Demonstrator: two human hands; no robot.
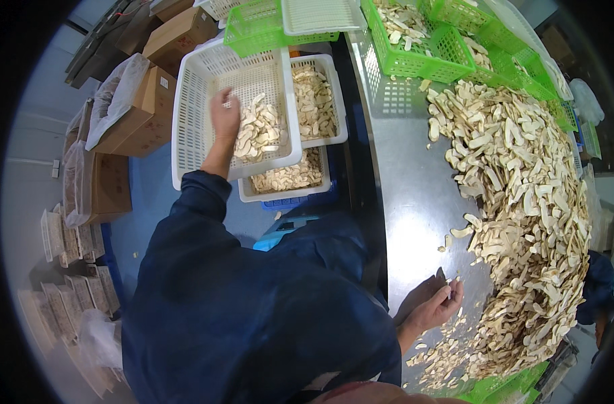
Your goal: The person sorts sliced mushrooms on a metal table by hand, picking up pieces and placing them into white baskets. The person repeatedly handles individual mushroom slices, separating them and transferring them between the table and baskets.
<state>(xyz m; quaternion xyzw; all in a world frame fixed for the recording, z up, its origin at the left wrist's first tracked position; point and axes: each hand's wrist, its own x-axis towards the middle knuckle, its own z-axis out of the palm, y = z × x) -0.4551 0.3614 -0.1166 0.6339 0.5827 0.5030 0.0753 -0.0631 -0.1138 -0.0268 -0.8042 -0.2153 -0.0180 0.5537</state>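
My left hand (225, 113) reaches into a large white perforated plastic basket (180, 116). It is blurred, fingers loosely bent and apart, with nothing plainly held. Right beside it in the basket lies a small heap of pale dried slices (259, 132), which look like mushroom. Over the metal table (418, 202), my right hand (442, 303) is palm up with fingers curled. A tiny pale bit shows at its fingertips; whether it is gripped is unclear. A dark pointed shape lies just beyond them. Farther right spreads a big pile of the same slices (524, 202).
Green baskets (423, 65) holding slices stand at the table's far end. Two more white baskets of slices (314, 101) (289, 177) sit beside and below the large one. Cardboard boxes (150, 111) with plastic liners line the left. Small fragments (443, 361) lie near my right hand. Another person's dark sleeve (597, 288) shows at right.
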